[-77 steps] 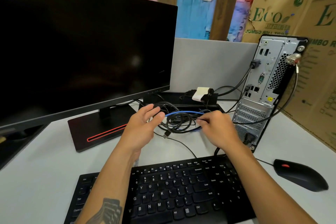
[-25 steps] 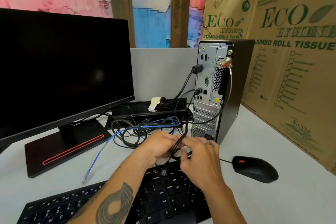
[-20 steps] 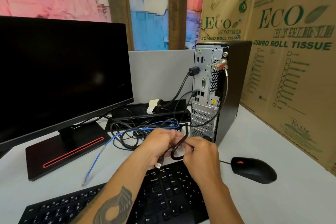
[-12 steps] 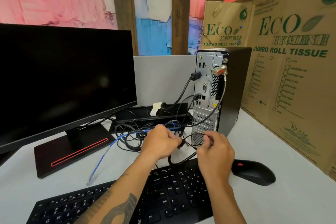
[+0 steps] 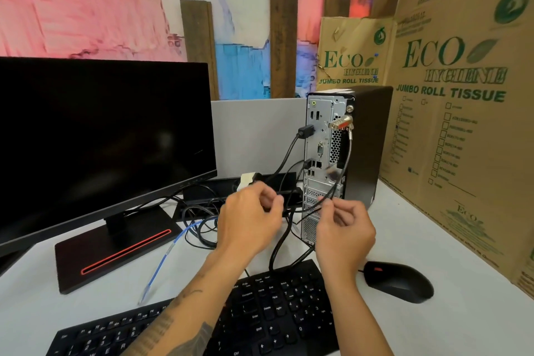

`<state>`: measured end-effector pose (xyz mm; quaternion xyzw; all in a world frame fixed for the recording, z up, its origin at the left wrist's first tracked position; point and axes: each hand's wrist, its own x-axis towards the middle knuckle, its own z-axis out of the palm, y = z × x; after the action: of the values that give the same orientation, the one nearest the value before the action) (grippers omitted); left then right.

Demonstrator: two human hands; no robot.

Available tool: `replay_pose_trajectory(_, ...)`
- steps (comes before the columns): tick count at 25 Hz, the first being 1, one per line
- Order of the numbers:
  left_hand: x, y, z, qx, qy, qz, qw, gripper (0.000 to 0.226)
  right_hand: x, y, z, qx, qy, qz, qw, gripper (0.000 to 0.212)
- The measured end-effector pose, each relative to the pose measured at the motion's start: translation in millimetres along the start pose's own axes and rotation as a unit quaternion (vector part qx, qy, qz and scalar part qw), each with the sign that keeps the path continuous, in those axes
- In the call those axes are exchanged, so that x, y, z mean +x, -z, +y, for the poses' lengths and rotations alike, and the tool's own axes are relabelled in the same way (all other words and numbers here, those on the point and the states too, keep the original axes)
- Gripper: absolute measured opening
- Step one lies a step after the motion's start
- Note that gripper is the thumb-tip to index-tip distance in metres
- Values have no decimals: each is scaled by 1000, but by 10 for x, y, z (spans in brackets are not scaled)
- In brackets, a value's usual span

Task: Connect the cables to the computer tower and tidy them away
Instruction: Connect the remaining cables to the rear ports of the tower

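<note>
Both hands [image 5: 294,225] have risen, apparently drawing the black cable [image 5: 278,248] taut.

The black computer tower [image 5: 364,150] stands upright at the back of the white worktop [image 5: 450,269], its silver rear panel turned toward the viewer, with black plugs seated in its upper and middle ports. A black cable [image 5: 281,243] hangs in a loop from just in front of the tower's lower panel down to the worktop. Left of it, more black cables [image 5: 199,211] lie in a loose tangle with a blue cable [image 5: 161,263] trailing forward.
</note>
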<state>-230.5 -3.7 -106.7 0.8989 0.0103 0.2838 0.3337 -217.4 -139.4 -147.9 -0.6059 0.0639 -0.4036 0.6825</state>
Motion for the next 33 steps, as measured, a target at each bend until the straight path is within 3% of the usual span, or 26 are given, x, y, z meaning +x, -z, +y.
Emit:
replay_pose_trajectory(3,146,63,196,-81,-100,33,991,16,110,-101,30,-10,25,-28,999,16)
replay_pose_trajectory(9,307,-88,516,-44,-223,-74,971,34,291,-150,113,0,-18,-154,988,27)
replay_pose_trajectory(14,416,-184,506,-24,-183,-112,976,24,386,-80,160,-49,7,-243,969,35)
replay_pose_trajectory(17,427,-180,488,18,-168,-56,984,16,365,-43,177,-72,54,-271,958,35)
replay_pose_trajectory(21,367,-195,454,119,-99,-9,988,20,181,-39,148,-45,71,-260,962,36)
replay_pose_trajectory(26,374,-235,417,67,-46,0,997,18,161,-66,197,-42,76,-181,980,18)
replay_pose_trajectory(33,387,-345,401,29,-141,79,986,23,190,-66,275,-79,87,-180,977,22)
